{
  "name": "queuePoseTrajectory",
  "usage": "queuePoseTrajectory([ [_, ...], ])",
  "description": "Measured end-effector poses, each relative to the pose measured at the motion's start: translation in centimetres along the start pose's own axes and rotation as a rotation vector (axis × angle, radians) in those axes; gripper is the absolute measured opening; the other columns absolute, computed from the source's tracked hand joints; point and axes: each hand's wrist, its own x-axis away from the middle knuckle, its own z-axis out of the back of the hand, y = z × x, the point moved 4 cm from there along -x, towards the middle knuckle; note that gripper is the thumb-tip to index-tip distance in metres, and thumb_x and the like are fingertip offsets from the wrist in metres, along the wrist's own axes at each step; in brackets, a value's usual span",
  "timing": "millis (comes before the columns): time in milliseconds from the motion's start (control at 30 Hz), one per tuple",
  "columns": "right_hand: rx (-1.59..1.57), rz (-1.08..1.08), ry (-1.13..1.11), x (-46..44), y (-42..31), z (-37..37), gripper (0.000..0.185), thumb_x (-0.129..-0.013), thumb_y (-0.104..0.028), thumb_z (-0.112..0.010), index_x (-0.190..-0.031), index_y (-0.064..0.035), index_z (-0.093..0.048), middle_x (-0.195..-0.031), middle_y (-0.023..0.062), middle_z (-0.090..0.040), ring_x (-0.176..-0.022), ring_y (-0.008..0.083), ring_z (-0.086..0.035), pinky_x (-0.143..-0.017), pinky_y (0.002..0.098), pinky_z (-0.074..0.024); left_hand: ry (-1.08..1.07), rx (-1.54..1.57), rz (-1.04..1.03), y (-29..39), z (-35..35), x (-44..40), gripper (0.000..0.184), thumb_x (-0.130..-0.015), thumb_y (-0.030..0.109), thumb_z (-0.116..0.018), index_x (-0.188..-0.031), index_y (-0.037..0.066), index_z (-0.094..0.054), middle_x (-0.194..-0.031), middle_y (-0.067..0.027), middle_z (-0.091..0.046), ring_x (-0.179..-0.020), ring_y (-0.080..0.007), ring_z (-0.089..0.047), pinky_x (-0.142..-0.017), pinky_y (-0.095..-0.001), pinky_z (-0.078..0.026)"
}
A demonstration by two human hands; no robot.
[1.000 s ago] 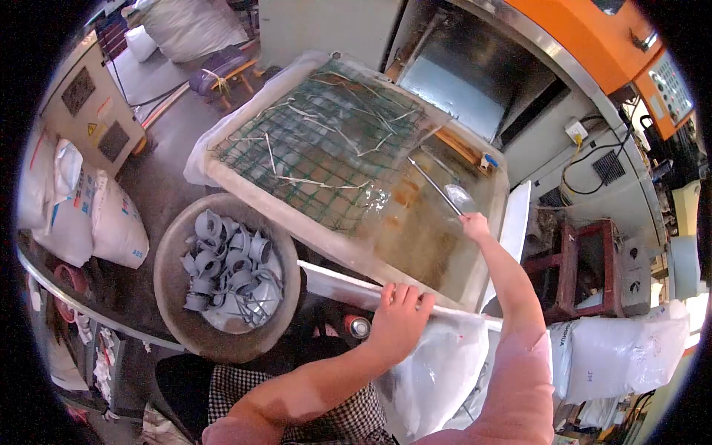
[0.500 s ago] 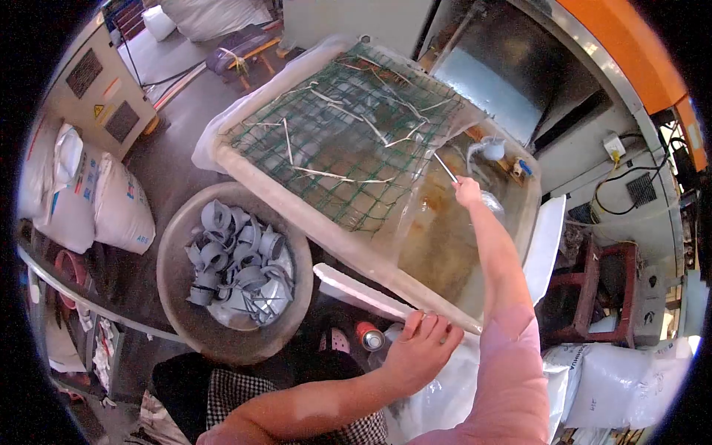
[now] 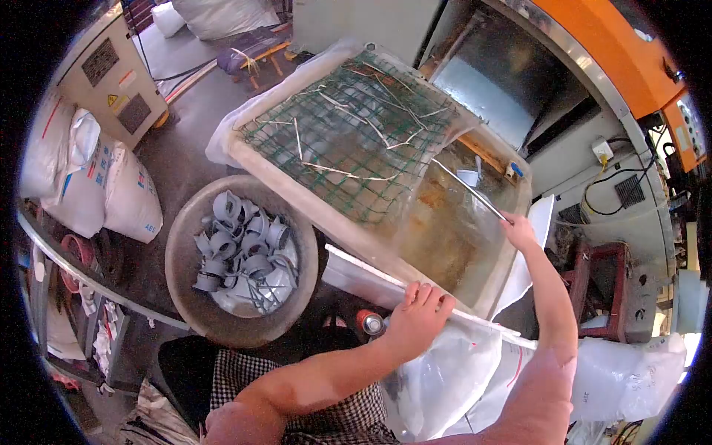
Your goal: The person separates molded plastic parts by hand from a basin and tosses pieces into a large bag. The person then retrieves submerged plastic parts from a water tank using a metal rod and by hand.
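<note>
The right hand (image 3: pixel 521 233) grips the rod (image 3: pixel 480 197) slanting away over the tub (image 3: pixel 334 215) (left hand (image 3: pixel 420 319) on white board (image 3: pixel 362 279), grip unclear).

This is a factory workshop, seemingly for plastics. Beyond the water-filled tub (image 3: pixel 315 196) and to its right looms a large orange machine (image 3: pixel 593 44) with a control panel (image 3: pixel 690 124). Left of the tub stand a vented metal cabinet (image 3: pixel 141 85) bearing a warning label (image 3: pixel 113 99), a sack (image 3: pixel 132 194) marked ABS, and, nearer, a basin (image 3: pixel 185 297) of grey moulded parts (image 3: pixel 256 241).
</note>
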Motion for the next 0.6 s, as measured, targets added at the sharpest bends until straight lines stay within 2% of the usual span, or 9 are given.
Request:
queuePoseTrajectory([
  [33, -0.022, -0.058, 0.004, 1.9, 0.7, 1.5, 0.029, -0.084, -0.016, -0.057, -0.113, -0.0148, -0.062, -0.082, 0.0181, -0.065, -0.075, 0.0269, -0.064, -0.073, 0.0352, -0.0486, -0.011, -0.012, 0.003, 0.2, 0.1, 0.1, 0.023, -0.074, 0.017, -0.054, -0.096, 0.009, -0.053, -0.088, -0.0079, -0.051, -0.092, -0.0233, -0.049, -0.091, -0.0392, -0.032],
  [67, -0.018, -0.065, 0.001, 3.6, 1.4, 2.7, 0.029, -0.084, -0.016, -0.057, -0.113, -0.0148, -0.062, -0.082, 0.0181, -0.065, -0.075, 0.0269, -0.064, -0.073, 0.0352, -0.0486, -0.015, -0.005, 0.001, 0.4, 0.4, 0.1, 0.023, -0.074, 0.017, -0.054, -0.096, 0.009, -0.053, -0.088, -0.0079, -0.051, -0.092, -0.0233, -0.049, -0.091, -0.0392, -0.032],
  [133, -0.012, -0.042, -0.061, 5.9, 2.2, 4.0, 0.03, -0.084, -0.015, -0.058, -0.114, -0.0136, -0.062, -0.07, 0.015, -0.062, -0.063, 0.0193, -0.06, -0.066, 0.0334, -0.0481, -0.038, -0.033, 0.002, 0.5, 0.9, 0.0, 0.022, -0.075, 0.016, -0.053, -0.095, 0.009, -0.053, -0.088, -0.0083, -0.051, -0.092, -0.024, -0.049, -0.091, -0.039, -0.031],
  [167, -0.011, -0.047, -0.062, 6.7, 2.1, 4.2, 0.03, -0.084, -0.015, -0.058, -0.114, -0.0136, -0.062, -0.07, 0.015, -0.062, -0.063, 0.0193, -0.06, -0.066, 0.0334, -0.0481, -0.041, -0.028, -0.001, 0.7, 0.9, 0.1, 0.022, -0.075, 0.016, -0.053, -0.095, 0.009, -0.053, -0.088, -0.0083, -0.051, -0.092, -0.024, -0.049, -0.091, -0.039, -0.031],
  [233, -0.037, -0.15, -0.158, 7.6, 1.9, 4.3, 0.029, -0.086, -0.022, -0.057, -0.114, -0.0184, -0.062, -0.083, 0.0213, -0.064, -0.079, 0.0325, -0.064, -0.076, 0.0381, -0.0485, -0.029, -0.062, -0.002, 0.8, 0.7, 0.0, 0.02, -0.076, 0.017, -0.052, -0.094, 0.009, -0.053, -0.088, -0.0084, -0.051, -0.092, -0.0242, -0.049, -0.091, -0.0392, -0.032],
  [367, -0.046, -0.064, -0.095, 6.6, 0.5, 0.9, 0.029, -0.085, -0.021, -0.059, -0.112, -0.0126, -0.063, -0.085, 0.0209, -0.065, -0.077, 0.0265, -0.065, -0.075, 0.0357, -0.0486, 0.013, -0.096, 0.002, 1.0, 0.8, 0.1, 0.02, -0.076, 0.017, -0.052, -0.094, 0.01, -0.053, -0.087, -0.0077, -0.05, -0.091, -0.0235, -0.049, -0.09, -0.0388, -0.032],
  [400, -0.101, -0.111, -0.126, 6.5, -0.7, 0.6, 0.029, -0.085, -0.021, -0.06, -0.112, -0.0101, -0.063, -0.089, 0.0205, -0.066, -0.08, 0.0264, -0.065, -0.077, 0.0349, -0.0486, 0.009, -0.099, 0.005, 1.1, 0.6, 0.2, 0.02, -0.076, 0.017, -0.052, -0.094, 0.01, -0.053, -0.086, -0.0073, -0.05, -0.091, -0.023, -0.049, -0.09, -0.0385, -0.032],
  [500, -0.201, -0.031, -0.09, 5.4, -1.3, -1.9, 0.029, -0.085, -0.02, -0.061, -0.111, -0.0078, -0.063, -0.092, 0.0198, -0.066, -0.083, 0.0271, -0.065, -0.079, 0.0349, -0.0487, -0.001, -0.102, 0.012, 0.9, 0.6, 0.0, 0.019, -0.076, 0.018, -0.052, -0.094, 0.01, -0.053, -0.085, -0.0067, -0.05, -0.091, -0.0224, -0.049, -0.09, -0.0381, -0.032],
  [600, -0.162, -0.021, -0.094, 4.2, -1.4, -3.1, 0.029, -0.085, -0.019, -0.06, -0.11, -0.0046, -0.062, -0.095, 0.0201, -0.065, -0.087, 0.0292, -0.064, -0.081, 0.0352, -0.0484, -0.009, -0.09, 0.014, 0.8, 0.7, -0.1, 0.019, -0.076, 0.018, -0.051, -0.093, 0.01, -0.053, -0.085, -0.0066, -0.05, -0.09, -0.0224, -0.049, -0.09, -0.0383, -0.032],
])
